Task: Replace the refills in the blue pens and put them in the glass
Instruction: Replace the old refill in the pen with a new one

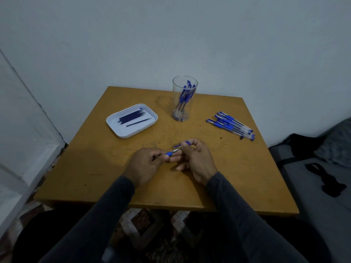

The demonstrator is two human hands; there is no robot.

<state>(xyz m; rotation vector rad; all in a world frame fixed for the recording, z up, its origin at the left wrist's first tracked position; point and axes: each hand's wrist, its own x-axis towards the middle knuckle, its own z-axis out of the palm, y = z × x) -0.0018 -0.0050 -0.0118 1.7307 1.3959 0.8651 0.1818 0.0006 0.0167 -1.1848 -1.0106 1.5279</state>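
Over the middle of the wooden table (95,168), my left hand (146,164) grips a blue pen (171,153) by its barrel, the tip end pointing right. My right hand (195,160) pinches that tip end and also holds a blue cap (185,143) between its fingers. A clear glass (184,100) at the back of the table holds several blue pens standing tip down. Several more capped blue pens (231,125) lie in a pile at the right. A white tray (131,120) at the left holds several dark refills (131,116), one lying apart from the bundle.
The table stands against a pale wall, with a white door frame at the left. A grey bed with a black bag (303,147) and a black strap lies close to the table's right edge. Patterned floor tiles show under the front edge.
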